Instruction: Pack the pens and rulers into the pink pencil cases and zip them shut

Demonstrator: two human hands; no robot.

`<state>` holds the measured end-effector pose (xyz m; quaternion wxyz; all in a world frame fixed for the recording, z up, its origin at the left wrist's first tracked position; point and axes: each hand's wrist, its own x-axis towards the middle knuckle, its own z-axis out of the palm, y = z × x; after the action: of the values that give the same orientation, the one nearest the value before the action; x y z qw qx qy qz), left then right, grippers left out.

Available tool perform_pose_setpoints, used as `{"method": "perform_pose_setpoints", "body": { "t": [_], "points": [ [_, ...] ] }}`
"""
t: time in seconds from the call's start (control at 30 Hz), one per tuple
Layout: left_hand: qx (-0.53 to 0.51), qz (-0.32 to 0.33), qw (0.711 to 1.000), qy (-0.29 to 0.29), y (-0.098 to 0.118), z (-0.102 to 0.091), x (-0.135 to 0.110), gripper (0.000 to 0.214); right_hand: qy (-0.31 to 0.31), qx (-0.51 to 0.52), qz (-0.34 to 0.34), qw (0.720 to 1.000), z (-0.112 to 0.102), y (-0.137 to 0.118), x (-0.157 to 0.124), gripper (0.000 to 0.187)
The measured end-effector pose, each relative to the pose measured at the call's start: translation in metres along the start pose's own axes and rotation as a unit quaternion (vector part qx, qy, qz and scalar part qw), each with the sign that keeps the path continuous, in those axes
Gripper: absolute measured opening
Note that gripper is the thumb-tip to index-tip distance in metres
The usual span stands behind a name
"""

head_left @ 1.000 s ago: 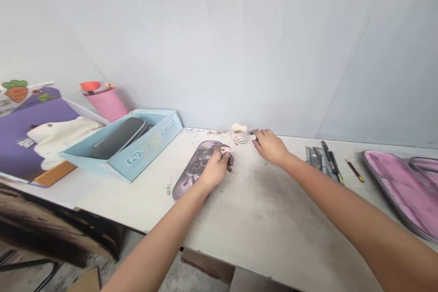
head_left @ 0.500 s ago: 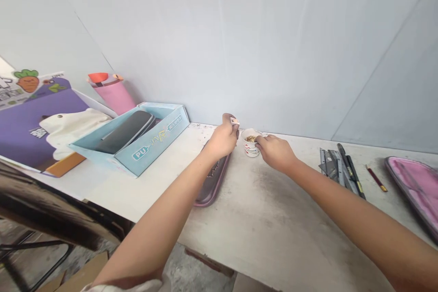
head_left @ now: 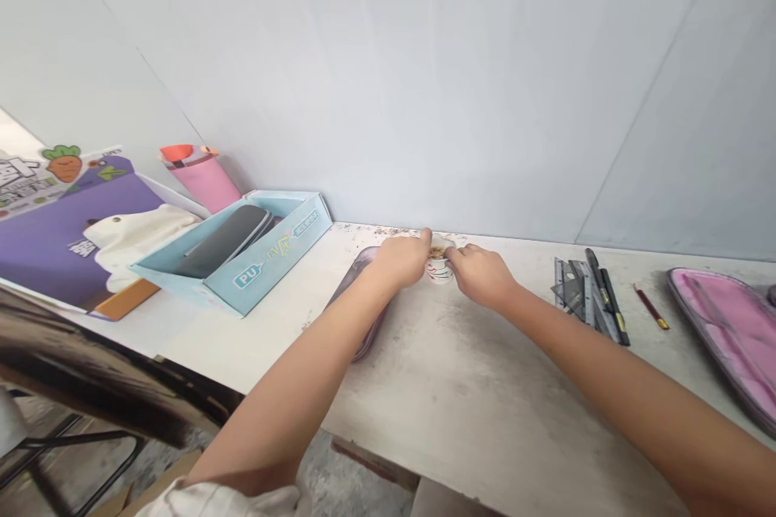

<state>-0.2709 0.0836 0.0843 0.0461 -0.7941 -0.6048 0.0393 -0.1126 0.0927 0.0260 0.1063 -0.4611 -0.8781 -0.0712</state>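
A small white paper cup [head_left: 440,274] with coloured markings stands on the table near the wall, with brownish bits inside. My right hand [head_left: 481,275] pinches its right rim. At the cup's left side is my left hand [head_left: 405,260], its fingers curled and one finger up by the rim. Its fingertips are partly hidden, so what lies in them does not show. Under my left forearm lies a dark pinkish pencil case [head_left: 368,339], partly covered by the arm.
Rulers [head_left: 573,291] and dark pens [head_left: 608,295] lie right of the cup, then a pencil [head_left: 651,307] and an open pink case [head_left: 721,331]. At left are a blue box [head_left: 267,258] holding a grey case, a pink pouch [head_left: 206,182] and a purple box [head_left: 42,246].
My left hand has moved down and right, from above the pencil case to the cup. The small whitish thing seen in its fingers is now hidden. My right hand stays at the cup.
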Motion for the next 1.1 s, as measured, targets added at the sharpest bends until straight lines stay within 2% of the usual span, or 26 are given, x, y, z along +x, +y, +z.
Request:
{"method": "perform_pose_setpoints", "body": {
  "t": [0.07,0.13,0.2,0.27,0.33,0.43,0.57,0.67,0.77,0.97,1.1],
  "points": [
    [-0.086,0.009,0.996,0.038,-0.005,0.004,0.000,0.026,-0.003,-0.001,0.001,1.000,-0.003,0.002,0.002,0.027],
    [-0.226,-0.001,0.972,0.072,-0.011,0.009,0.000,0.021,0.001,0.000,0.020,1.000,-0.006,0.005,0.007,0.028],
    [-0.373,-0.028,0.925,0.073,-0.014,0.012,-0.002,0.022,0.015,0.004,0.052,0.999,-0.008,0.010,0.014,0.029],
    [-0.472,-0.051,0.878,0.061,-0.014,0.014,-0.006,0.025,0.017,0.019,0.074,0.997,-0.008,0.014,0.020,0.030],
    [-0.515,-0.058,0.853,0.057,-0.012,0.015,-0.012,0.026,0.004,0.041,0.084,0.996,-0.007,0.019,0.025,0.029],
    [-0.534,-0.056,0.842,0.056,-0.006,0.014,-0.016,0.025,-0.006,0.064,0.101,0.993,-0.007,0.026,0.024,0.031],
    [-0.541,-0.043,0.838,0.052,0.010,0.015,-0.006,0.025,0.048,0.126,0.113,0.984,-0.018,0.038,0.008,0.032],
    [-0.534,-0.018,0.844,0.040,0.035,0.014,0.010,0.026,0.087,0.191,0.074,0.975,-0.034,0.052,-0.014,0.028],
    [-0.512,0.033,0.858,0.026,0.072,0.011,0.028,0.026,0.097,0.199,0.057,0.974,-0.047,0.073,-0.039,0.025],
    [-0.451,0.138,0.882,0.003,0.154,0.001,0.054,0.026,0.068,0.095,0.118,0.986,-0.059,0.123,-0.098,0.023],
    [-0.362,0.208,0.908,0.024,0.203,-0.006,0.065,0.020,0.049,0.056,0.158,0.985,-0.067,0.153,-0.137,0.021]
  ]
}}
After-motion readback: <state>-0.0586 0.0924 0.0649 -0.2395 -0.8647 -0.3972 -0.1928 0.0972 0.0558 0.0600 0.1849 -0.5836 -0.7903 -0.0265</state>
